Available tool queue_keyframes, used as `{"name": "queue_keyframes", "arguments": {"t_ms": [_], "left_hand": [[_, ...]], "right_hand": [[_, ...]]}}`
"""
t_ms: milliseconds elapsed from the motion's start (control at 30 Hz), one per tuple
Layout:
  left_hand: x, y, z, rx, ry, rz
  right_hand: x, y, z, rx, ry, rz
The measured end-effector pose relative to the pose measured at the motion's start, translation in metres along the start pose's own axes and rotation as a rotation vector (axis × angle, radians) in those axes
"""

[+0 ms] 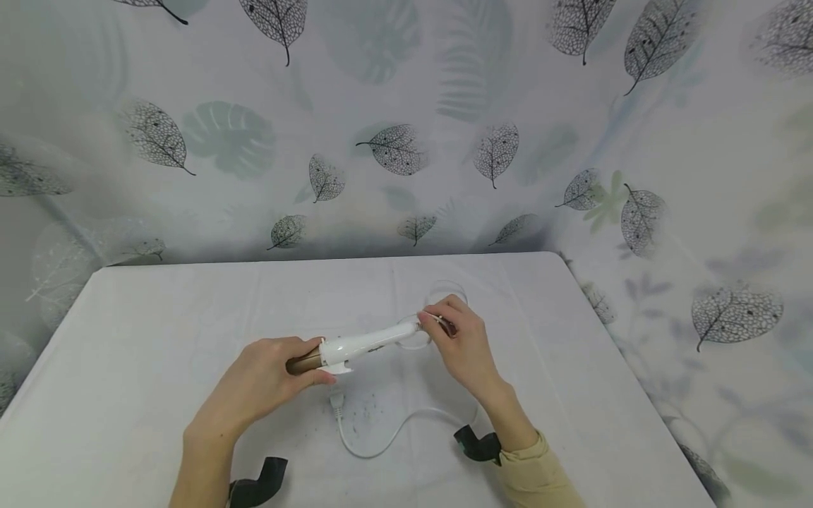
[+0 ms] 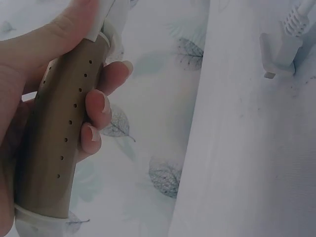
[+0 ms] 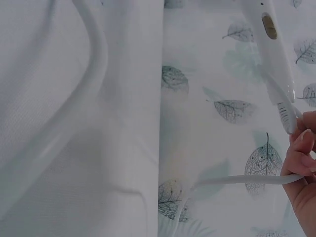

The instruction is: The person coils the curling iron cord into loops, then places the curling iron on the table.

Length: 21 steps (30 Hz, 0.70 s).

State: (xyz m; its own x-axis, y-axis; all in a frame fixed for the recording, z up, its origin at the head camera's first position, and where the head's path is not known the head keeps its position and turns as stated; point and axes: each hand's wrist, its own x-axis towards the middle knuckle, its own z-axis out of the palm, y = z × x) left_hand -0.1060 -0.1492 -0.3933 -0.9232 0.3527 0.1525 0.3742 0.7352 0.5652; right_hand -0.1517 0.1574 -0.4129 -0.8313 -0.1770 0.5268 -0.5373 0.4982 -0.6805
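Note:
A white curling iron (image 1: 358,344) with a brownish-gold barrel is held above the table, tilted up slightly to the right. My left hand (image 1: 263,377) grips the barrel, its fingers curled round the row of small holes (image 2: 70,122) in the left wrist view. At the handle's other end, my right hand (image 1: 466,346) pinches the white cord (image 3: 242,179) close to the ribbed sleeve (image 3: 285,117). A gold-coloured button (image 3: 269,26) shows on the handle in the right wrist view. Below the iron, the white plug (image 1: 336,401) lies on the table.
The table (image 1: 190,310) has a white cover, and its right edge runs down beside the right arm. Leaf-print sheeting (image 1: 406,85) hangs behind and at the sides. Black wrist mounts (image 1: 259,483) are on both arms. Part of the cord loops behind my right hand.

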Motion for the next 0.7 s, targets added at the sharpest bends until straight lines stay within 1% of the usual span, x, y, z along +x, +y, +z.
{"name": "queue_keyframes", "arguments": {"t_ms": [100,233,333,467,533,600,700], "left_hand": [[0.001,-0.002,0.001,0.023,0.022,0.014],[0.001,-0.005,0.003,0.082,0.097,0.044],[0.001,-0.006,0.004,0.121,0.146,0.055],[0.002,-0.007,0.006,0.158,0.180,0.047],[0.002,-0.007,0.006,0.163,0.195,0.033],[0.002,-0.008,0.006,0.159,0.225,0.029],[0.003,-0.009,0.007,0.141,0.258,0.040]], "right_hand": [[0.000,-0.002,0.000,0.015,0.008,-0.014],[0.000,-0.003,0.000,0.039,0.014,-0.016],[0.000,-0.004,0.000,0.079,0.005,0.010],[-0.001,-0.006,-0.001,0.130,-0.036,0.074],[-0.002,-0.007,-0.002,0.145,-0.059,0.093],[-0.002,-0.009,-0.003,0.159,-0.073,0.107],[-0.002,-0.012,-0.004,0.179,-0.086,0.111]]}}
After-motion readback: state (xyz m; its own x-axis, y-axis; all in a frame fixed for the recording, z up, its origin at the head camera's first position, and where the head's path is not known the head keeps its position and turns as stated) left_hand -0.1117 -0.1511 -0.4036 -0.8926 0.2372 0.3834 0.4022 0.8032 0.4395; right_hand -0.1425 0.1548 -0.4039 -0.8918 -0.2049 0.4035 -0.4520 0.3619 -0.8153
